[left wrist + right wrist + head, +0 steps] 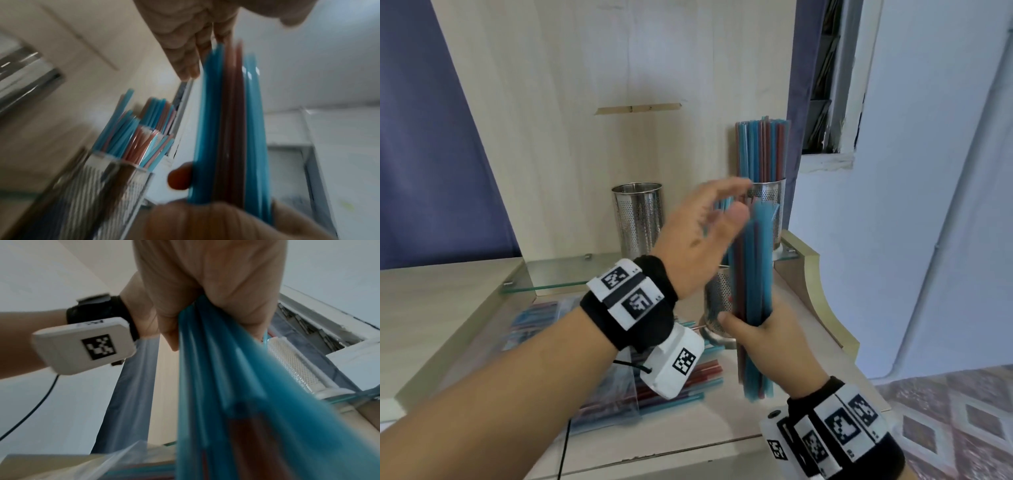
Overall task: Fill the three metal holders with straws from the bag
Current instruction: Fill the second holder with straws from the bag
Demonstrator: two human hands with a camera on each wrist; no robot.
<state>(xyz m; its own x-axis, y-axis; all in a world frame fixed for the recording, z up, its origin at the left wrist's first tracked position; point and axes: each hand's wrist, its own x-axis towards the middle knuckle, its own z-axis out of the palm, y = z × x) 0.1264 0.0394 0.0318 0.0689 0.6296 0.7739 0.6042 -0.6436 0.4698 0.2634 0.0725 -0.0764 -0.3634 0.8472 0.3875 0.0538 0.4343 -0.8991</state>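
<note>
The right hand grips an upright bundle of straws low down, over the near holder at five o'clock from centre; the open left hand pats its top. Square the ends, then lower straight in. The bag lies at seven o'clock.

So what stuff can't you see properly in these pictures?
- Front metal holder, head view: the left hand and the straw bundle cover its rim and inside, so how full it is can't be told.
- Left fingers, head view: motion blur hides whether they touch the bundle.
- Straw bag, head view: the left forearm covers part of it.
- Right hand, right wrist view: its top is cut off by the edge.
</note>
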